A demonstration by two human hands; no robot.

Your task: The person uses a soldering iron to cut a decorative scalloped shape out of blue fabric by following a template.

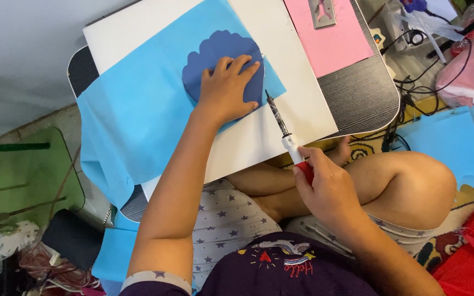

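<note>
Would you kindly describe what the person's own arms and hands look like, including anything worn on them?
Both the left hand and the right hand are bare, with no gloves, rings or watch visible. The forearms are uncovered. A short dark purple sleeve with a pale star-printed cuff ends at the left upper arm.

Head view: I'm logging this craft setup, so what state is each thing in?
Left hand: pressed flat on the dark blue scalloped shape.
Right hand: fingers closed round the heated tool.
Light blue sheet: spread out, edge hanging off the white board.
Pink sheet: lying flat.
</note>
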